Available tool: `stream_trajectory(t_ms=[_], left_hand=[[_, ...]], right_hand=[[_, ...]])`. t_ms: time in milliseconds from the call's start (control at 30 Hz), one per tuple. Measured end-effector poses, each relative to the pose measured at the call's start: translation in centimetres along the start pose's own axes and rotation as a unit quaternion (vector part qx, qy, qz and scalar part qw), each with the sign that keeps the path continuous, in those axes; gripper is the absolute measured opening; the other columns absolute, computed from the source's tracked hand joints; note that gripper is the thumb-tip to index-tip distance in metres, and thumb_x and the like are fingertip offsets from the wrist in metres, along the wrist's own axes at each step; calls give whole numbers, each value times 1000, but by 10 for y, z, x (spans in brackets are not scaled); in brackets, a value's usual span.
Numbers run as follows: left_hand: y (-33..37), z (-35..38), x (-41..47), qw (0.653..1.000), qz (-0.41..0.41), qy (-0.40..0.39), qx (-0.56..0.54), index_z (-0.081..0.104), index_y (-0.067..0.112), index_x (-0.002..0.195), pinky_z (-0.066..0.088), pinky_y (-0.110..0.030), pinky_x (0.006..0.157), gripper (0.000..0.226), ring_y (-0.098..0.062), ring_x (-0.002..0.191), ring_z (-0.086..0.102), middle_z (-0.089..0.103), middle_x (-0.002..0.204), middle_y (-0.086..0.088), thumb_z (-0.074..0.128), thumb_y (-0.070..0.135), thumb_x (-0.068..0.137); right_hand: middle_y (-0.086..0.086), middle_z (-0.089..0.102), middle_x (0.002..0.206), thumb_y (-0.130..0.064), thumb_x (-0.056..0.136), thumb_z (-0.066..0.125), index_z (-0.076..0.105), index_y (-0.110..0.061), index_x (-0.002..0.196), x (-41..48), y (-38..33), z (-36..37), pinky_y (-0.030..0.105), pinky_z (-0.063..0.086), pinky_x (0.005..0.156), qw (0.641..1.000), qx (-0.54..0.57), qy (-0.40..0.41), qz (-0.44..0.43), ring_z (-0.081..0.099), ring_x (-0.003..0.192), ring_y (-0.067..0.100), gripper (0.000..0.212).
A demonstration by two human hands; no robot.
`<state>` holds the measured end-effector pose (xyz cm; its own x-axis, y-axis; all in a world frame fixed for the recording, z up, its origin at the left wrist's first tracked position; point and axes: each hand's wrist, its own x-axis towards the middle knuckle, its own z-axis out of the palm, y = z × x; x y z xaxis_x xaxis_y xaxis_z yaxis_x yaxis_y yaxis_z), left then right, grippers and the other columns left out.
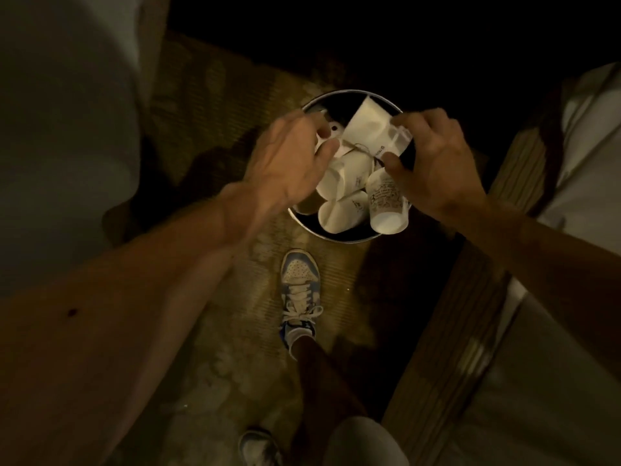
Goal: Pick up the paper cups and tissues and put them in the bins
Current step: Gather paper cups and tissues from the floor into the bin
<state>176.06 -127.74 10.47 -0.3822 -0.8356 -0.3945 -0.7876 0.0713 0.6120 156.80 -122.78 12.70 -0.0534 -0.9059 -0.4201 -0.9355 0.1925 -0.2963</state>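
Note:
A round metal bin point(339, 234) stands on the floor in front of me, holding several white paper cups point(339, 210) and crumpled tissue. My right hand point(437, 166) hovers over the bin's right side and pinches a white paper cup point(369, 129) by its rim end between thumb and fingers. A printed cup point(386, 206) lies just below that hand at the bin's edge. My left hand point(285, 156) is over the bin's left side, its fingers curled round a small white crumpled thing point(331, 131), which blur and dim light keep me from naming.
The bin sits on a patterned yellowish carpet point(208, 105). My blue and white sneaker point(299, 290) is planted just in front of the bin. A pale rounded surface point(64, 129) fills the left. Wooden furniture with a white top point(504, 297) runs along the right.

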Motion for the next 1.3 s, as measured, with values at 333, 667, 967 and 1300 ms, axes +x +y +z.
stream_trajectory(t_ms=[333,667,967,1300], left_hand=[[1,-181,-258,993,-26,4,118,46,22,63,29,-28,52,37,-15,56,46,43,56,8,51,45,91],[56,-273,-766,958,-227,96,145,49,34,83,25,-26,49,29,-9,62,44,48,70,12,30,56,89],[137,-165,-1132,775,-484,405,-12,47,29,66,47,-34,55,31,-4,58,47,46,59,12,47,50,89],[112,-68,-1313,523,-577,585,-227,54,22,67,43,-24,60,33,-12,59,55,56,61,3,53,45,91]], right_hand=[[-6,57,75,-30,85,68,59,-20,94,-175,-198,-61,30,41,59,964,116,-142,-195,51,66,9,17],[-20,45,88,-48,87,61,54,-30,115,-489,-418,-105,10,28,59,820,2,-251,-515,43,67,-8,34],[-13,53,110,-45,88,63,50,-34,124,-794,-545,-55,17,39,80,638,-92,-356,-677,50,93,3,40],[-29,51,95,-59,84,57,52,-41,116,-986,-643,60,0,36,69,515,-188,-433,-716,49,88,-15,36]])
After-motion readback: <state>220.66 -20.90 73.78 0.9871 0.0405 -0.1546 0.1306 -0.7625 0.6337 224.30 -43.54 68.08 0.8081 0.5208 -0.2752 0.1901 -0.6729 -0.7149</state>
